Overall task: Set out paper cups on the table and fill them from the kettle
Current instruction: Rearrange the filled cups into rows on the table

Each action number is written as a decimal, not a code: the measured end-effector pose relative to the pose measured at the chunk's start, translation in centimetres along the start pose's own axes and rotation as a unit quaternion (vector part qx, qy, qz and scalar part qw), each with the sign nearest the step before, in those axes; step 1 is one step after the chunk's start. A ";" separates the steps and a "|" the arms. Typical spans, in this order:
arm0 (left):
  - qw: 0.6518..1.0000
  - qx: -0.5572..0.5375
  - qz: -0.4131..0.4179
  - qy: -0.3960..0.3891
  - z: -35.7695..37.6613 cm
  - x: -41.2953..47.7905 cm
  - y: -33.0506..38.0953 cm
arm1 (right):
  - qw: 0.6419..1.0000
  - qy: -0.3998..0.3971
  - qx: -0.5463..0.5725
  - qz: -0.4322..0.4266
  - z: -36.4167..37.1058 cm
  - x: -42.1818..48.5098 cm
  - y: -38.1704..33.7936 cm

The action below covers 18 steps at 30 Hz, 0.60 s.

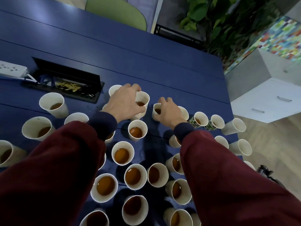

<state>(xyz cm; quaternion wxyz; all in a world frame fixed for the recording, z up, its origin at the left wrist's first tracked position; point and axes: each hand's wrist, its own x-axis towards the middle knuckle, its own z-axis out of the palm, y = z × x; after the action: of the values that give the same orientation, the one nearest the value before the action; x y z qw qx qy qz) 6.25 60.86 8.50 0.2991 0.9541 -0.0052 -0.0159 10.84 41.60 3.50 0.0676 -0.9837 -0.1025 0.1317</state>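
Centrally, on the blue bench [146, 66], the left hand [124, 102] grips one part-filled paper cup [143, 99], the right hand [169, 112] a neighbouring cup [156, 110], fingers [136, 88] curled.

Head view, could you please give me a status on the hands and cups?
Left hand grips a part-filled cup. Right hand grips the neighbouring cup. Filled cups crowd the blue table; kettle out of view.
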 end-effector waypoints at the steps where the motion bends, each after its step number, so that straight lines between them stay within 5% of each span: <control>1: 1.000 0.001 0.001 0.001 0.0 0.1 -0.1 | 1.000 -0.005 0.005 0.008 0.1 0.4 -0.1; 14: 1.000 0.019 0.018 0.001 -0.4 0.4 0.7 | 1.000 -0.013 -0.020 -0.016 -2.3 -0.1 -0.1; 18: 1.000 0.011 0.025 0.002 -0.3 0.2 1.8 | 0.996 0.010 0.074 -0.057 -4.6 -1.7 0.3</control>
<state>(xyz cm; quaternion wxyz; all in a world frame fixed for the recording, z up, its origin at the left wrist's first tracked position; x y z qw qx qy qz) 6.47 59.57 9.75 0.2884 0.9570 -0.0291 -0.0065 10.53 40.46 8.26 0.1481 -0.9698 -0.1479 0.1254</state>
